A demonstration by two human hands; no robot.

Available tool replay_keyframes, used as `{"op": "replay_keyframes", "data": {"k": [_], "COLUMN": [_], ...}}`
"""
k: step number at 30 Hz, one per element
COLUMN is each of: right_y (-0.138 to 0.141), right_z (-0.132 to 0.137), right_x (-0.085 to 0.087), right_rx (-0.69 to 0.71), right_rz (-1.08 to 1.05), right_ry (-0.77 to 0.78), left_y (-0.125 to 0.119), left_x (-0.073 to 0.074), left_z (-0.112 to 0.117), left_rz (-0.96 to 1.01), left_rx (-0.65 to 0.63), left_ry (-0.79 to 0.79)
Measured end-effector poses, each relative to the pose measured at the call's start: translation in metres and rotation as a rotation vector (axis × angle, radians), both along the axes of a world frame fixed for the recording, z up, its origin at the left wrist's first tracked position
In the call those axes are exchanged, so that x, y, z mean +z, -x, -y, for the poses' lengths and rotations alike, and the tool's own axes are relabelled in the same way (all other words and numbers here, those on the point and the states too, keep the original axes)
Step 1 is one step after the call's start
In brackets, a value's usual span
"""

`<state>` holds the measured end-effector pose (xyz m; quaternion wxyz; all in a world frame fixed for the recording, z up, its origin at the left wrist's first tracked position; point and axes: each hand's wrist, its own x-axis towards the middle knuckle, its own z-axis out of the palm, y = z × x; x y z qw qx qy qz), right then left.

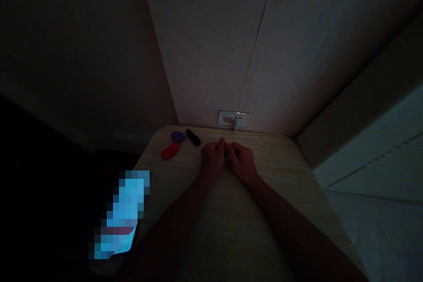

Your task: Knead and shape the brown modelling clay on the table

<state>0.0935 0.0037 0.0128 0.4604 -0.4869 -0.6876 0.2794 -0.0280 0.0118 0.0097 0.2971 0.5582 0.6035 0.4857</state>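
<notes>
Near the far side of the wooden table, my left hand (212,157) and my right hand (242,159) meet with their fingers curled and the fingertips close together. Both are closed, and whatever sits between the fingers is hidden in the dim light. Left of my left hand lies a black oblong lump (193,137), narrower at its middle. Beyond it are a purple rounded lump (178,136) and a red elongated lump (170,150), all three looking like modelling clay.
A lit phone-like screen (127,211), blurred out, is at the table's left edge. The pale wooden table (280,176) meets the wall, where a socket plate (233,119) with a plug sits just above it. A pale panelled surface (380,158) stands to the right.
</notes>
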Motion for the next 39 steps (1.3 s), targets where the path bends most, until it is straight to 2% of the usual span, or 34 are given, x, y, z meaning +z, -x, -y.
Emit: {"op": "replay_keyframes", "data": {"k": [6, 11, 21, 31, 39], "right_y": [-0.0008, -0.0025, -0.0048, -0.0029, -0.0011], "right_z": [-0.0029, -0.0021, -0.0046, -0.0032, 0.0043], "right_x": [-0.002, -0.0005, -0.0005, -0.0011, 0.0016], "right_rx": [-0.121, -0.208, -0.209, -0.146, -0.087], "right_rz": [-0.059, -0.123, -0.099, -0.155, -0.207], "right_ry": [0.006, 0.028, 0.061, 0.028, -0.011], "left_y": [-0.0037, -0.0042, 0.0029, 0.0023, 0.0017], "left_x": [0.0018, 0.0022, -0.0022, -0.002, -0.0054], "left_z": [0.004, 0.0046, 0.0019, 0.0015, -0.0028], "left_rz": [0.038, 0.047, 0.09, 0.288, 0.435], "left_rx": [-0.117, -0.239, -0.378, -0.398, -0.36], "left_ry": [-0.047, 0.0, 0.038, 0.093, 0.18]}}
